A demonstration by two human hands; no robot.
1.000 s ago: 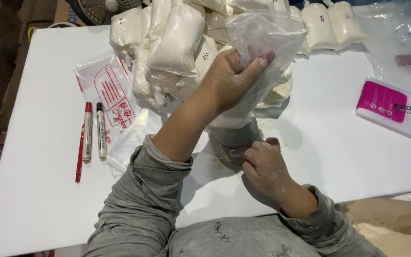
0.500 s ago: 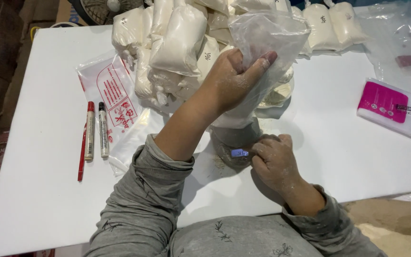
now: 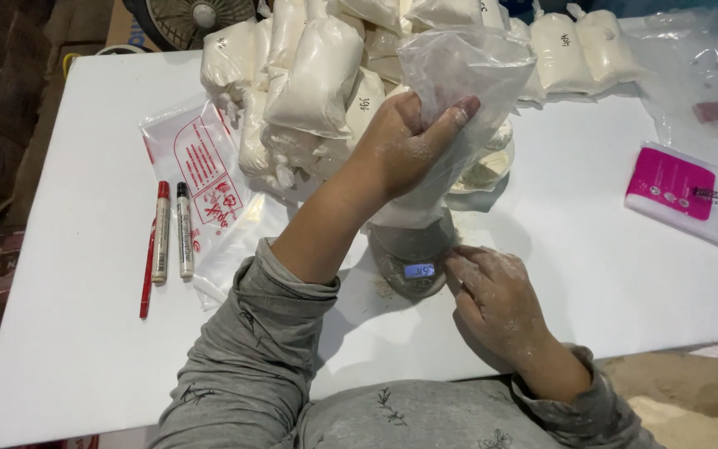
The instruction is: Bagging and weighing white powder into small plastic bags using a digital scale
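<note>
Gripping a clear plastic bag (image 3: 459,75) by its upper part, the left hand (image 3: 405,145) holds it upright above a small digital scale (image 3: 413,264) on the white table (image 3: 60,333). The right hand (image 3: 496,295), fingers loosely curled, touches the scale's right edge beside its lit display. Filled white bags (image 3: 317,75) are piled behind.

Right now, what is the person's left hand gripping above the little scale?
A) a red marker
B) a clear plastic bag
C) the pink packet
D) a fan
B: the left hand clutches a clear plastic bag over the lit scale, while the red marker and pink packet lie untouched on the white table.
</note>
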